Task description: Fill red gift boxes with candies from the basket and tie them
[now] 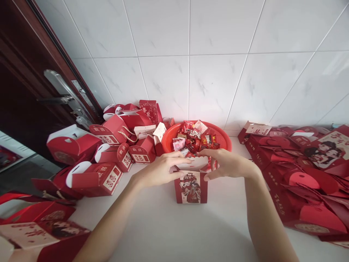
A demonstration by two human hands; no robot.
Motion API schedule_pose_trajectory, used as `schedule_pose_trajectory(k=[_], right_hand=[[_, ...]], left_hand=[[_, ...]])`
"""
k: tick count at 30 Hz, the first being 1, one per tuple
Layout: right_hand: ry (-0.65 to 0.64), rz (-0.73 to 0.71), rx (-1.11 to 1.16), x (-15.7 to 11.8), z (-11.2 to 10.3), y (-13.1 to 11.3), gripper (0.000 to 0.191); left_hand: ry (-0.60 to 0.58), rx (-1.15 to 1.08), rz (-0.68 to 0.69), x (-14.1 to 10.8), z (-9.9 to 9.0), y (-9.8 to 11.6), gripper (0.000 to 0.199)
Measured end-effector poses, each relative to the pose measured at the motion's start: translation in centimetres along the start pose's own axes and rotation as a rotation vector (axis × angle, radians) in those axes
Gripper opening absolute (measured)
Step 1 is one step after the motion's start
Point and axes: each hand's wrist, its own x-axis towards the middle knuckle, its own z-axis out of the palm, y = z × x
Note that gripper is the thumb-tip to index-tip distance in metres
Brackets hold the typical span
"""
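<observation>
A small red gift box (191, 192) with a picture of two cartoon figures in wedding dress stands upright on the white table, its top flaps unfolded. My left hand (163, 168) is at its upper left corner, thumb in front and fingers stretched over the left flap. At the upper right corner is my right hand (227, 163), thumb near the front edge and fingers spread above the flap. Both hands are open; whether they press on the card, I cannot tell. Right behind the box sits a red plastic basket (224, 140) of wrapped candies (194, 140), partly hidden by my hands.
Several red gift boxes (107, 178) stand along the left, some with raised lids. More red boxes (308, 182) are packed together at the right. A white tiled wall (163, 54) rises behind, and a dark door (24, 65) with a metal handle (62, 87) is at left.
</observation>
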Motion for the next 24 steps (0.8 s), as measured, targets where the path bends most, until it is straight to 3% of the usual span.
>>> schedule_pose_trajectory(k=[5,13,17,20,24], right_hand=[[-0.007,-0.010,-0.002,1.3,0.4,0.7,0.034],[0.010,-0.151,0.128,1.9,0.8,1.0,0.008],[0.017,-0.187,0.424,1.9,0.8,0.9,0.016],[0.105,-0.202,0.652,1.8,0.8,0.8,0.024],[0.209,-0.224,0.764,1.5,0.7,0.3,0.025]], left_hand=[[0.079,-0.018,0.035,0.6,0.4,-1.1,0.034],[0.141,-0.137,-0.042,0.9,0.6,-2.0,0.055],[0.226,-0.286,-0.062,0.7,0.3,-1.9,0.052],[0.300,-0.429,-0.082,0.6,0.0,-1.0,0.054],[0.307,-0.549,-0.134,0.7,0.0,0.3,0.058]])
